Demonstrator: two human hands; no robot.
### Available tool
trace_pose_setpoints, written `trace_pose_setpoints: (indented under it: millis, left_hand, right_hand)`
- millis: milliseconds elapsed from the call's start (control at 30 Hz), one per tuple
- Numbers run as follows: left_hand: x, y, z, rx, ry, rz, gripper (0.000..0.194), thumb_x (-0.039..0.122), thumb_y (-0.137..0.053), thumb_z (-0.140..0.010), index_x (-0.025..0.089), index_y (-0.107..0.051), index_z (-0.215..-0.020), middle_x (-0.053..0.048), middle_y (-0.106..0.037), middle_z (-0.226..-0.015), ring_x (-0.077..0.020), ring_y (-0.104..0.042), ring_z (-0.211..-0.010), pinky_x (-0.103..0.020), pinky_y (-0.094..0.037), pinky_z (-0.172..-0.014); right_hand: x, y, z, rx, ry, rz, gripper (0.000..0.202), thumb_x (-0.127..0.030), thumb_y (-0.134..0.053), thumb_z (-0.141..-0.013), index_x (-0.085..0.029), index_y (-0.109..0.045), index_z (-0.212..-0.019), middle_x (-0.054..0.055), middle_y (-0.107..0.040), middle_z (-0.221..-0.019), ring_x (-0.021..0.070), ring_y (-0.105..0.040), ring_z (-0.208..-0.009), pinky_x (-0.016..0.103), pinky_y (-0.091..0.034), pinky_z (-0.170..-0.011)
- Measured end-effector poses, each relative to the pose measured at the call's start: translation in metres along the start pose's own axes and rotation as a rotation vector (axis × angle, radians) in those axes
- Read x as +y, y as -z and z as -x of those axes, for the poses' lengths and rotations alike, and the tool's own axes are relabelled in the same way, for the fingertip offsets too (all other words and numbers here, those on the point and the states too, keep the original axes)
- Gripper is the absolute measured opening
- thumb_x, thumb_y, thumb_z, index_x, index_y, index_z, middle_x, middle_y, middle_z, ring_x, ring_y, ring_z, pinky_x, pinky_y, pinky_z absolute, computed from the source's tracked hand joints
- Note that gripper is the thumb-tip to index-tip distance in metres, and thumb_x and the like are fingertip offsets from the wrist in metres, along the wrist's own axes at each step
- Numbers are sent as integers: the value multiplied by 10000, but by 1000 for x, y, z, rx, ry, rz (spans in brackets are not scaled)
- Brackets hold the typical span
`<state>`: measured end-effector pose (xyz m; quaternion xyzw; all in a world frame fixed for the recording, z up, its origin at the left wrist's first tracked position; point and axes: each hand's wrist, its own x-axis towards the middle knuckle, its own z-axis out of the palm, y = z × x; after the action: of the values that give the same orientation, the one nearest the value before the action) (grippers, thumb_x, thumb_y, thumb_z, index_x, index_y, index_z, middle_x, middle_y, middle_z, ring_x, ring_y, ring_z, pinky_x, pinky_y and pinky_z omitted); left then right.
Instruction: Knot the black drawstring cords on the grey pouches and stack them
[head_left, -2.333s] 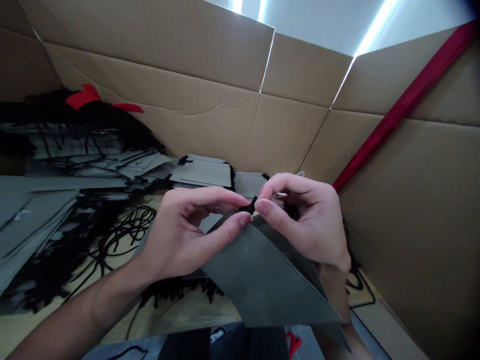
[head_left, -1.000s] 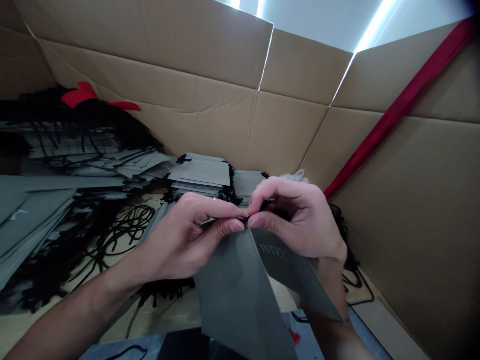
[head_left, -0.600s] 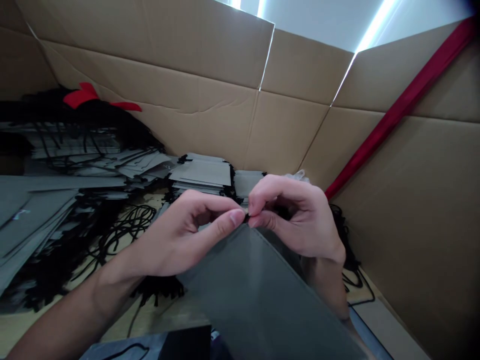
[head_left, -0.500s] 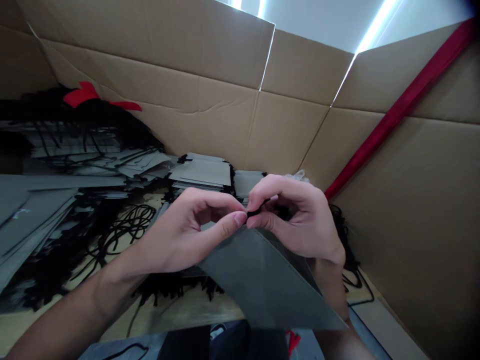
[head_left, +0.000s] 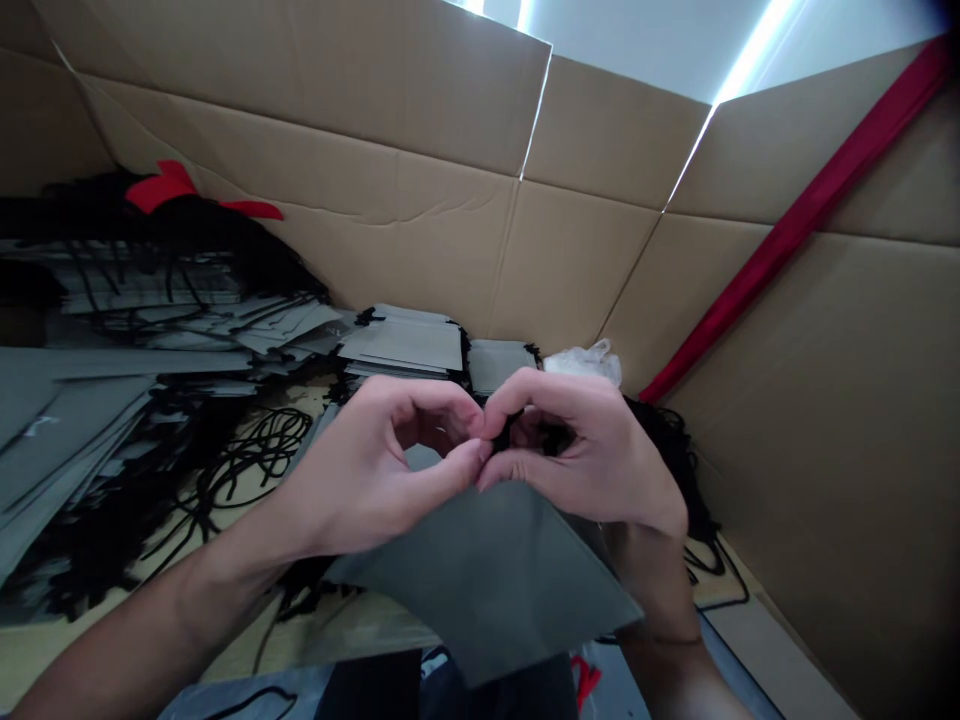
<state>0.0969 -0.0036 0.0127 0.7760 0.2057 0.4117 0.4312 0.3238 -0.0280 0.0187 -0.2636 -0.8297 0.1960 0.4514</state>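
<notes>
A grey paper bag (head_left: 487, 580) hangs tilted below my two hands, its upper edge hidden behind the fingers. My left hand (head_left: 397, 460) pinches with thumb and forefinger at the bag's top corner. Touching it fingertip to fingertip, my right hand (head_left: 585, 450) is closed on a short piece of black cord (head_left: 504, 432). Most of the cord lies behind the fingers, so I cannot see whether it passes through the bag.
Stacked grey bags (head_left: 405, 345) with black cords stand at the back. More bags (head_left: 67, 430) pile up at the left, near loose black cords (head_left: 240, 460). Cardboard walls (head_left: 315, 180) enclose the table (head_left: 360, 630). A clear plastic bag (head_left: 589, 362) lies behind my right hand.
My right hand has shifted slightly left and its fingertips now meet the left ones. The grey bag's lower part has swung left, and less of the cord shows.
</notes>
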Motion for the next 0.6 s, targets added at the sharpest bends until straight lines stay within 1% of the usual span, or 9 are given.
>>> trace_pose_setpoints:
  millis: [67, 133, 200, 267, 367, 433, 500, 600]
  left_hand:
    - [0, -2, 1, -18, -16, -11, 117, 212, -759, -980, 163, -780, -875, -15, -772, -809, -116, -693, -720, -161, -567, -620]
    - [0, -3, 3, -47, -38, -30, 141, 225, -715, -1024, 160, -754, -906, -18, -752, -835, -121, -686, -745, -175, -575, -638]
    - [-1, -3, 5, -43, -63, -84, 146, 216, -672, -1055, 159, -745, -941, -9, -728, -830, -116, -660, -736, -175, -541, -611]
    - [-2, -3, 6, -12, -93, -151, 155, 194, -637, -1072, 162, -737, -959, 5, -713, -815, -102, -622, -704, -173, -488, -571]
    - [-2, -2, 8, 6, -140, -214, 171, 185, -609, -1094, 173, -719, -964, 23, -705, -799, -90, -584, -675, -177, -454, -558]
    - [-1, -1, 10, -9, -169, -235, 177, 188, -608, -1109, 181, -708, -962, 37, -695, -784, -83, -571, -662, -182, -449, -569]
    - [1, -1, 12, -22, -180, -242, 192, 189, -607, -1118, 187, -688, -944, 47, -677, -768, -78, -556, -645, -191, -441, -574]
    - [4, -1, 13, -14, -171, -248, 183, 183, -614, -1107, 197, -670, -933, 51, -671, -764, -80, -555, -631, -202, -436, -563]
  right_hand:
    - [0, -1, 0, 13, -20, 11, 283, -308, -1055, -863, -214, -795, -921, -52, -761, -816, 80, -629, -643, 208, -513, -596]
    - [0, -1, 0, 25, -8, 27, 269, -302, -1051, -868, -216, -798, -908, -50, -754, -791, 87, -623, -635, 215, -501, -581]
    - [1, -2, 0, 52, 0, 36, 256, -292, -1043, -877, -216, -801, -913, -42, -752, -788, 93, -615, -632, 224, -494, -577]
    - [2, -4, 0, 86, -14, 26, 250, -287, -1039, -882, -214, -803, -919, -31, -754, -797, 101, -615, -638, 233, -489, -575]
    - [2, -7, -1, 125, -16, -87, 251, -291, -1042, -880, -204, -807, -906, -24, -747, -773, 101, -618, -616, 226, -488, -545]
    - [3, -9, -2, 145, 3, -200, 246, -295, -1037, -888, -195, -813, -904, -18, -754, -774, 103, -649, -619, 211, -511, -540]
    - [5, -10, -3, 149, 20, -291, 235, -290, -1026, -902, -189, -814, -915, -12, -760, -784, 110, -687, -639, 202, -546, -557]
    - [7, -11, -4, 139, 26, -344, 205, -243, -1009, -918, -190, -814, -952, -11, -765, -809, 114, -713, -671, 200, -578, -597]
